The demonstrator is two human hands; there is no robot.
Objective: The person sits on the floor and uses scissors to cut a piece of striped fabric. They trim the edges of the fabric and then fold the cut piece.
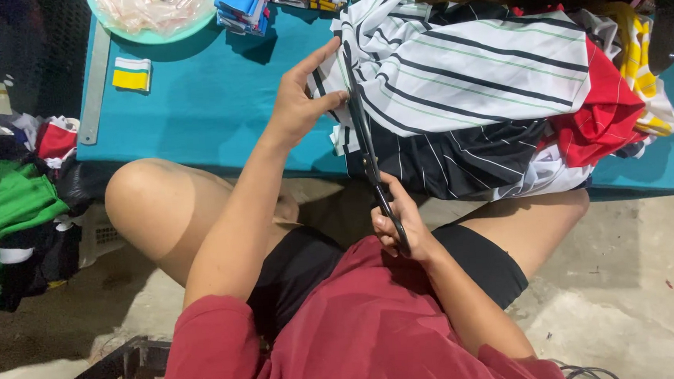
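My right hand [399,223] grips the handles of long black scissors [362,127], whose blades run up along the left edge of a white fabric with black and green stripes [484,70]. My left hand [299,99] pinches that fabric's left edge, thumb on top, right beside the blades. The striped piece lies on a pile with black striped cloth [458,160] and red cloth [602,118] underneath, all on a low teal table [209,104].
A metal ruler [95,83] and a small yellow-and-white ribbed strip [131,74] lie at the table's left. A green plate with plastic [151,15] and stacked coloured trims [243,8] sit at the far edge. Heaps of clothes [15,199] fill the floor at left.
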